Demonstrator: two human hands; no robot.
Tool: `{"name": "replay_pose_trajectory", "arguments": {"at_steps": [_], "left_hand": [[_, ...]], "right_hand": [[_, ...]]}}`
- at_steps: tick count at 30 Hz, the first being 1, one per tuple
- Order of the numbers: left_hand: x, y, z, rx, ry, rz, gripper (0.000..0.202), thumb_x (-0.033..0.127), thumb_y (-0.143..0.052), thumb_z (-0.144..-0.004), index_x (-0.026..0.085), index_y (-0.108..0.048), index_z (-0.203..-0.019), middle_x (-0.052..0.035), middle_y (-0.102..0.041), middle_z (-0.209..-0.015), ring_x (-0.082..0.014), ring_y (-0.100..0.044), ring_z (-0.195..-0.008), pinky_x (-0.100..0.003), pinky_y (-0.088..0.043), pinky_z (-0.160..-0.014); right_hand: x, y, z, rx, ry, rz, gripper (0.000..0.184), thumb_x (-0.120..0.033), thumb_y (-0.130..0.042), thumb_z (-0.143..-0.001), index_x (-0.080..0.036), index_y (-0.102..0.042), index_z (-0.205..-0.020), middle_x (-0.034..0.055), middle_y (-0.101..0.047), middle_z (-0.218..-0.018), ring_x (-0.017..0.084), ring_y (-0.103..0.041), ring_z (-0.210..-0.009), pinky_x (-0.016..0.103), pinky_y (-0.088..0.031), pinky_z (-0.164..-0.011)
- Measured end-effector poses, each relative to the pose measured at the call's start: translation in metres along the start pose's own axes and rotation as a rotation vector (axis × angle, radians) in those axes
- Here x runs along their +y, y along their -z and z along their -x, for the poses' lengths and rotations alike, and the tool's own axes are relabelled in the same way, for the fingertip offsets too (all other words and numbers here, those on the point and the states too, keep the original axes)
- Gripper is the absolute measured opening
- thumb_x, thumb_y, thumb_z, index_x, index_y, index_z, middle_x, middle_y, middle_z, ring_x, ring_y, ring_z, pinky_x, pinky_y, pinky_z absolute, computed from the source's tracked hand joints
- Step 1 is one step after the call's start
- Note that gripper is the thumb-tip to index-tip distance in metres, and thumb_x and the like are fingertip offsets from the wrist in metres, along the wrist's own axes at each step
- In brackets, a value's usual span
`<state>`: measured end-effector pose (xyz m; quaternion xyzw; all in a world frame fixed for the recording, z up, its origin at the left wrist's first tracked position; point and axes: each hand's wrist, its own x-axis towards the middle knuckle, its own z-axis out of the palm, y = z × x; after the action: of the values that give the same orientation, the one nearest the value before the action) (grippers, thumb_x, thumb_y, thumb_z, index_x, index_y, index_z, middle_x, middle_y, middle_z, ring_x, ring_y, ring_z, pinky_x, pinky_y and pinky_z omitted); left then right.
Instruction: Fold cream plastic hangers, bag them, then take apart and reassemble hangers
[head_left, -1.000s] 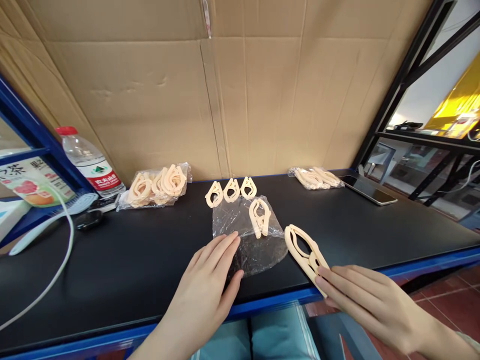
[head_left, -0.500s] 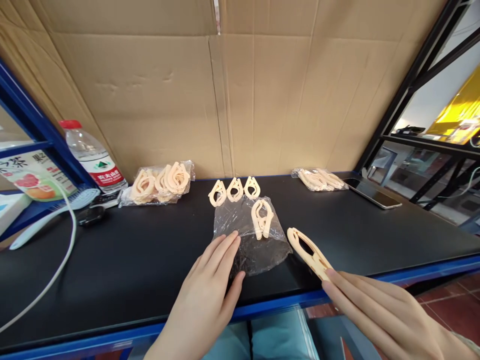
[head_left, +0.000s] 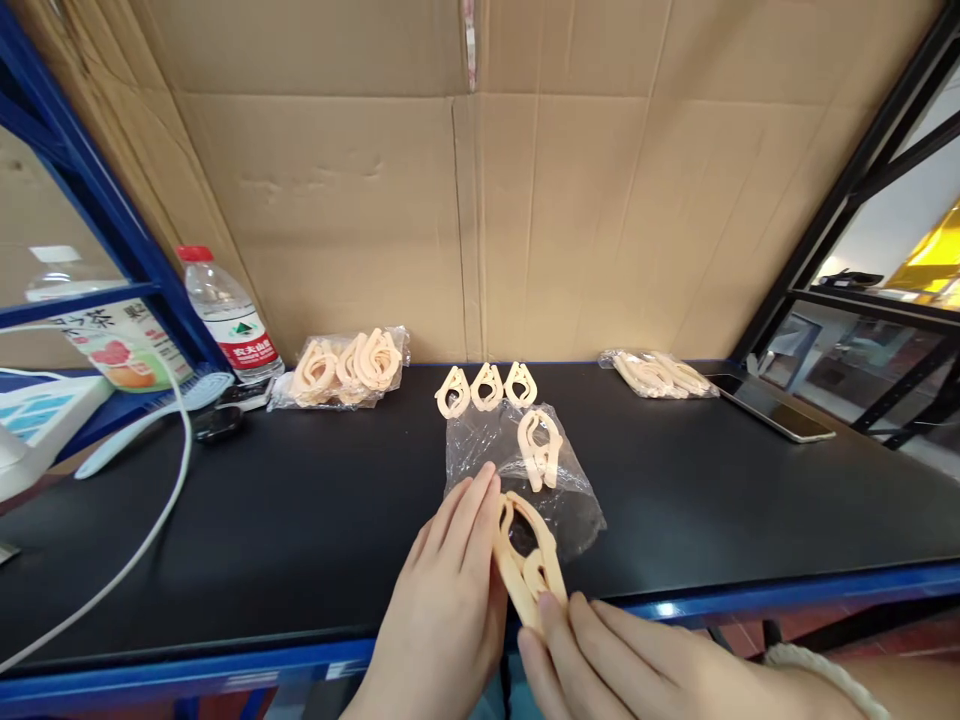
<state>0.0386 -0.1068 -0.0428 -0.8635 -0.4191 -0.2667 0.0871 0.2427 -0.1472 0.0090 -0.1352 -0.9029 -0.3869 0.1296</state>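
Observation:
A clear plastic bag point(head_left: 577, 505) lies on the table, with one beige folding hanger point(head_left: 541, 448) on or inside it; I cannot tell which. My left hand point(head_left: 442, 600) rests at the bag's near left side, fingers stretched out together and its thumb mostly hidden. In my right hand point(head_left: 600, 655), a second beige folding hanger point(head_left: 517, 560) is gripped by its near end. It tilts over the near edge of the bag, its far tip right beside my left fingers. Three more folding hangers point(head_left: 486, 387) stand in a row just behind the bag.
Bagged hangers lie at the back left point(head_left: 345, 370) and back right point(head_left: 660, 375). A phone point(head_left: 772, 408) is at the right. On the left are a water bottle point(head_left: 232, 320), a pale blue brush point(head_left: 154, 420) and a white cable point(head_left: 169, 510). Cardboard point(head_left: 337, 200) walls the back.
My right hand has brought its folding hanger leftward from beside the bag to its near edge, against my left fingers. My left thumb has gone out of sight. The view has shifted slightly.

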Motion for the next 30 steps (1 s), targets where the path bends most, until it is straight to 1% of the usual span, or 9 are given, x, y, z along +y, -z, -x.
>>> {"name": "replay_pose_trajectory", "arguments": {"at_steps": [4,6,9,13,17,19,23,26,30], "left_hand": [[-0.001,0.001,0.002,0.008,0.020,0.062,0.076,0.014,-0.044,-0.083,0.015,-0.011,-0.152,-0.0144,-0.030,-0.154,-0.0299,-0.032,-0.140,-0.047,-0.045,-0.107],[-0.002,0.000,0.002,0.017,0.020,0.082,0.078,0.015,-0.044,-0.084,0.016,-0.008,-0.152,-0.0146,-0.028,-0.155,-0.0302,-0.030,-0.141,-0.048,-0.045,-0.107],[-0.002,-0.002,0.002,0.047,0.036,0.102,0.082,0.011,-0.043,-0.080,0.016,-0.005,-0.153,-0.0148,-0.026,-0.156,-0.0311,-0.028,-0.142,-0.050,-0.043,-0.108],[-0.001,-0.005,0.002,0.064,0.084,0.116,0.084,0.007,-0.043,-0.077,0.017,-0.008,-0.152,-0.0142,-0.027,-0.155,-0.0319,-0.028,-0.142,-0.053,-0.042,-0.108],[0.001,-0.004,0.003,0.043,0.097,0.121,0.084,0.008,-0.044,-0.077,0.017,-0.009,-0.153,-0.0131,-0.027,-0.156,-0.0324,-0.027,-0.143,-0.052,-0.042,-0.109],[0.001,-0.003,0.002,0.032,0.094,0.117,0.083,0.008,-0.043,-0.078,0.017,-0.008,-0.153,-0.0126,-0.027,-0.156,-0.0316,-0.027,-0.143,-0.050,-0.042,-0.109],[0.002,-0.002,0.002,0.029,0.095,0.112,0.078,0.009,-0.041,-0.082,0.018,-0.009,-0.153,-0.0120,-0.027,-0.156,-0.0293,-0.028,-0.142,-0.048,-0.042,-0.110],[0.003,-0.002,0.002,0.030,0.084,0.117,0.075,0.010,-0.041,-0.084,0.018,-0.011,-0.153,-0.0110,-0.029,-0.155,-0.0284,-0.028,-0.143,-0.046,-0.042,-0.110],[0.003,-0.001,0.002,0.018,0.098,0.149,0.073,0.011,-0.042,-0.086,0.018,-0.013,-0.152,-0.0104,-0.030,-0.155,-0.0268,-0.031,-0.142,-0.044,-0.041,-0.111]], "right_hand": [[0.004,-0.024,-0.020,0.110,0.046,-0.015,0.028,-0.014,-0.045,-0.090,-0.005,-0.068,-0.103,0.0153,-0.073,-0.093,0.023,-0.069,-0.078,0.033,-0.057,-0.067],[0.005,-0.035,-0.028,0.170,-0.007,-0.008,0.031,-0.012,-0.040,-0.089,-0.002,-0.069,-0.097,0.0196,-0.073,-0.090,0.025,-0.069,-0.074,0.036,-0.057,-0.064],[0.007,-0.052,-0.040,0.178,-0.094,0.004,0.032,-0.009,-0.038,-0.087,-0.002,-0.069,-0.089,0.0214,-0.072,-0.086,0.026,-0.069,-0.070,0.037,-0.057,-0.060],[0.011,-0.071,-0.048,0.139,-0.143,0.021,0.025,-0.006,-0.045,-0.084,0.001,-0.068,-0.088,0.0222,-0.070,-0.081,0.025,-0.067,-0.064,0.035,-0.054,-0.053],[0.012,-0.085,-0.050,0.074,-0.189,0.023,0.023,-0.003,-0.047,-0.082,0.002,-0.068,-0.087,0.0212,-0.068,-0.074,0.024,-0.062,-0.056,0.034,-0.050,-0.044],[0.011,-0.091,-0.050,0.062,-0.202,0.010,0.023,-0.001,-0.047,-0.080,0.002,-0.068,-0.087,0.0205,-0.067,-0.072,0.023,-0.060,-0.054,0.034,-0.048,-0.041],[0.008,-0.102,-0.051,-0.007,-0.266,-0.015,0.027,0.001,-0.049,-0.077,0.006,-0.066,-0.098,0.0222,-0.067,-0.076,0.025,-0.063,-0.060,0.035,-0.052,-0.046],[0.008,-0.108,-0.051,-0.084,-0.307,-0.026,0.030,0.002,-0.051,-0.077,0.006,-0.065,-0.104,0.0234,-0.068,-0.081,0.027,-0.066,-0.067,0.036,-0.054,-0.051],[0.012,-0.114,-0.052,-0.118,-0.307,-0.049,0.027,0.001,-0.052,-0.078,0.002,-0.067,-0.100,0.0200,-0.068,-0.078,0.026,-0.065,-0.066,0.035,-0.055,-0.052]]}}
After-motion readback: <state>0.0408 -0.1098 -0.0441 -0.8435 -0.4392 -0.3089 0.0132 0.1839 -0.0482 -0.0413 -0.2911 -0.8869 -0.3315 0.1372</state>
